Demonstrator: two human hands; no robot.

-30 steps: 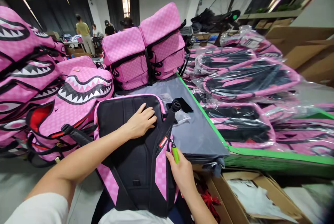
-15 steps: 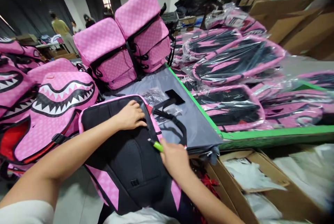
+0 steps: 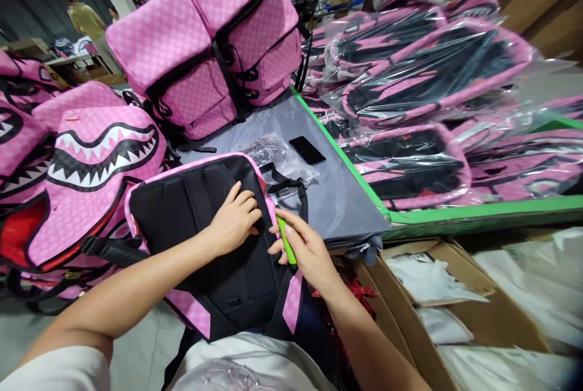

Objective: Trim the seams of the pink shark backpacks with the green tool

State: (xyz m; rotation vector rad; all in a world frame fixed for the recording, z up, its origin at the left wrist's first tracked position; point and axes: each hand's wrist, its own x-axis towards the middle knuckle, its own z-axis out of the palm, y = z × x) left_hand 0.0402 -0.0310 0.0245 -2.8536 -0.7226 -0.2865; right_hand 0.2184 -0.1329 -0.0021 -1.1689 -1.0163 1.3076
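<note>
A pink backpack [image 3: 200,312] lies with its black padded back panel facing up, propped between my lap and the table edge. My left hand [image 3: 235,221] rests on the upper part of that panel, fingers spread and holding nothing. At the pack's right edge, my right hand [image 3: 310,251] has its fingers around a small tool with a lime-green handle [image 3: 286,239]. The tool's working end is hard to make out. A black shoulder strap [image 3: 285,183] loops onto the table just beyond the right hand. Another strap [image 3: 113,251] trails off the pack's left side.
Two pink backpacks [image 3: 159,45] stand on the grey tabletop [image 3: 350,197], near a black phone-like slab [image 3: 307,150] and clear plastic [image 3: 268,151]. Shark-mouth backpacks [image 3: 100,154] crowd the left. Bagged packs [image 3: 437,75] pile up behind a green edge [image 3: 483,212]. An open carton [image 3: 392,306] sits lower right.
My right hand has turned, bringing the green tool more upright along the pack's edge. The shoulder strap has shifted off the black slab. My left hand stays on the panel; the view has tilted down.
</note>
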